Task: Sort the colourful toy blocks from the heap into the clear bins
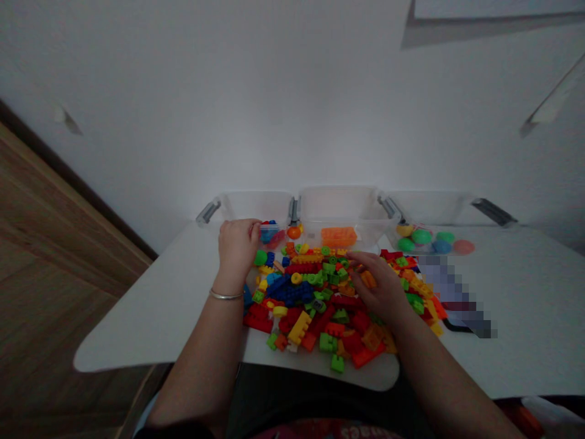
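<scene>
Clear plastic bins [247,204] stand just behind the block pile [320,305], likely so you can reach them easily. Your left hand [237,244] curls at the left bin's front by blue and red blocks [270,233]; I cannot tell if it holds one. Your right hand [381,286] lies on the pile, fingers [359,259] loosely spread, touching an orange block [368,279].

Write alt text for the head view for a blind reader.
A person's left hand is at the leftmost clear bin of three, while the right hand rests on a pile of coloured building blocks on a white table.
</scene>
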Demonstrator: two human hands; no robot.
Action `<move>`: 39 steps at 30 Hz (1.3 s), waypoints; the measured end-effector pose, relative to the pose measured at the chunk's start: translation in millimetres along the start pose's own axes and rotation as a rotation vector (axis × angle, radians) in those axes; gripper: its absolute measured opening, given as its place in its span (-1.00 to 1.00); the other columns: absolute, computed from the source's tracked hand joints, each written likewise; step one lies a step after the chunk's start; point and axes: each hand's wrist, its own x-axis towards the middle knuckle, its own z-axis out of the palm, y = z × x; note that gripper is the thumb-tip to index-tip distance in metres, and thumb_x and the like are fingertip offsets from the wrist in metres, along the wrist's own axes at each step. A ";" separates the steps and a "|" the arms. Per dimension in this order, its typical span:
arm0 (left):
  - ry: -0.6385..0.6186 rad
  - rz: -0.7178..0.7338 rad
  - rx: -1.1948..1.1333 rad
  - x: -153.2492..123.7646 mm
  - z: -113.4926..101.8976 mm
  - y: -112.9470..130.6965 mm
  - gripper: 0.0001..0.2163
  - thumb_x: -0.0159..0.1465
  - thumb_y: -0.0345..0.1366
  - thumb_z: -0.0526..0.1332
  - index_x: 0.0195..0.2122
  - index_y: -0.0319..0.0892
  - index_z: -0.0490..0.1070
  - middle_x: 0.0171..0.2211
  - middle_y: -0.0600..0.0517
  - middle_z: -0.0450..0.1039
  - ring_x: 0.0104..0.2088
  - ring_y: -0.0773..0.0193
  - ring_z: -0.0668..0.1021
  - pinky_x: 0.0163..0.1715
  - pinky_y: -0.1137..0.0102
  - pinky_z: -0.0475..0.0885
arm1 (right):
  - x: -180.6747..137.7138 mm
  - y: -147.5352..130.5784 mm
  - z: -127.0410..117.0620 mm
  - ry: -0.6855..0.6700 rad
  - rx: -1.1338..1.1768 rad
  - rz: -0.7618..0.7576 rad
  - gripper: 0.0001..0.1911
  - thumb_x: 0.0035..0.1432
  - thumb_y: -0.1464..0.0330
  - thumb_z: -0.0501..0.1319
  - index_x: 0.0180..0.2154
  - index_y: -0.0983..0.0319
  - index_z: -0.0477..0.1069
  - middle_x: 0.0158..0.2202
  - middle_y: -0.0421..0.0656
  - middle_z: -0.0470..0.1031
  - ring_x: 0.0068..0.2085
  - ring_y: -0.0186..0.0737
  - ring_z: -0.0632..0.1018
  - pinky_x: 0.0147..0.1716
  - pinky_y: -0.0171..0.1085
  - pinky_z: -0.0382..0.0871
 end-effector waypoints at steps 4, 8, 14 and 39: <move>-0.031 0.023 0.024 -0.5 -2.7 0.6 -0.68 0.35 -0.26 0.01 -0.13 -0.17 0.56 -0.13 -0.10 0.59 -0.05 0.03 0.54 0.10 0.08 0.26 | 0.7 0.4 -0.2 0.008 0.002 -0.012 -0.62 0.23 0.41 0.12 0.09 0.10 0.33 -0.06 -0.07 0.52 -0.13 -0.16 0.56 -0.13 -0.09 0.51; -0.023 0.121 -0.012 -6.8 -17.3 7.8 -0.71 0.32 -0.28 0.08 -0.05 -0.21 0.51 0.01 -0.11 0.53 0.03 0.02 0.51 0.08 0.12 0.30 | 1.4 -0.6 -0.9 0.016 0.005 -0.018 -0.62 0.23 0.41 0.12 0.08 0.11 0.34 -0.09 -0.08 0.53 -0.16 -0.17 0.57 -0.15 -0.11 0.52; -0.091 0.325 -0.161 -30.4 -25.8 37.6 -0.76 0.31 -0.32 0.15 -0.03 -0.13 0.49 -0.04 -0.06 0.55 -0.02 0.09 0.52 0.05 0.17 0.36 | 1.3 -2.2 -0.6 0.017 0.013 -0.007 -0.62 0.22 0.41 0.12 0.08 0.09 0.36 -0.10 -0.09 0.53 -0.17 -0.17 0.57 -0.15 -0.10 0.52; -0.443 0.151 -0.073 -43.5 21.5 56.8 -0.75 0.28 -0.32 0.19 -0.02 -0.06 0.51 -0.16 -0.10 0.59 -0.15 0.07 0.59 -0.10 0.22 0.41 | 1.8 -3.2 0.2 -0.010 0.017 -0.001 -0.62 0.22 0.41 0.11 0.07 0.08 0.37 -0.09 -0.08 0.53 -0.12 -0.15 0.57 -0.13 -0.09 0.52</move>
